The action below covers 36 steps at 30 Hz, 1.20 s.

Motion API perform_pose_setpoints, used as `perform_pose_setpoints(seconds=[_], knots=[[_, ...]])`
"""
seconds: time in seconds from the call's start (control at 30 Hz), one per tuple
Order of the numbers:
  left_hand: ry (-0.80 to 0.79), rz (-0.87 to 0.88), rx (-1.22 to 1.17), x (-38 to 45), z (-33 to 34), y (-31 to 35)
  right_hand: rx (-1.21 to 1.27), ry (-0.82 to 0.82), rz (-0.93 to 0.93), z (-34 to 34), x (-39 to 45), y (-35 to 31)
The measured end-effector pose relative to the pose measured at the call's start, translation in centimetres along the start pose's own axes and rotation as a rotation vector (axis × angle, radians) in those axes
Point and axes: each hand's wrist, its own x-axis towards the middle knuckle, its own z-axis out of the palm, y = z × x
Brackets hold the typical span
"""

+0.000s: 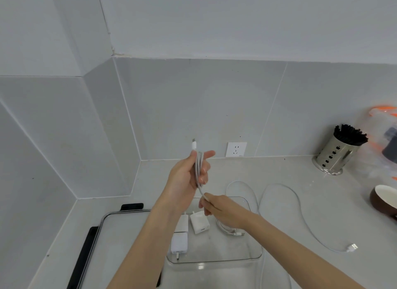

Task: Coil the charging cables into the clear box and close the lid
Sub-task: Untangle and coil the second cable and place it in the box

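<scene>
1. Our left hand (189, 177) is raised above the clear rectangular plastic box (253, 209), fingers half curled around several loops of the white braided charging cable (198, 170). Its plug end sticks up past the thumb, which anchors the coil.
2. Our right hand (221, 211) pinches the cable's free run just below the coil, feeding the next loop with tension.
3. The slack trails right across the pale grey countertop (322, 202) to the USB plug (352, 247), so more winding is left, we judge.
4. The box sits open at the near centre and holds white charger bricks (198, 224) and one coiled cable (229, 231).
5. The clear lid with black latches (120, 230) lies to the left, off the box.
</scene>
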Motion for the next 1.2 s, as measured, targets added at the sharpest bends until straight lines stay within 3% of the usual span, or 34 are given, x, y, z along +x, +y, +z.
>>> perform_pose_setpoints(seconds=[0.17,0.27,0.47,0.6,0.77,0.9,1.0,1.1,1.2], knots=[[-0.217,-0.089,0.16,-2.8,1.3,-1.5,-0.03,0.017,0.071,-2.6,1.7,0.4],[-0.225,-0.164,0.305,-3.2,0.8,-2.8,-0.091,0.137,-0.001,-5.1,2.1,-0.3],[0.031,-0.221,0.436,-1.5,-0.7,-4.6,-0.208,0.332,0.023,-8.3,1.0,-2.1],[0.235,-0.116,0.378,0.0,-0.9,-4.9,-0.203,0.311,-0.023,-7.7,0.0,-4.1],[0.332,-0.082,0.228,2.2,-1.5,-4.4,-0.111,0.314,-0.072,-4.7,-1.1,-5.2],[0.267,-0.078,0.075,2.9,-1.2,-3.8,0.139,0.324,-0.083,-2.2,-1.8,-5.1],[0.233,-0.032,-0.054,2.9,-1.1,-2.8,0.441,0.174,-0.068,-0.2,-2.7,-4.4],[0.12,-0.025,-0.12,2.2,-0.8,-1.2,0.371,0.049,-0.053,1.6,-2.6,-2.5],[-0.013,-0.054,-0.013,0.7,-0.1,-0.1,0.239,0.069,0.0,1.4,-1.7,-0.9]])
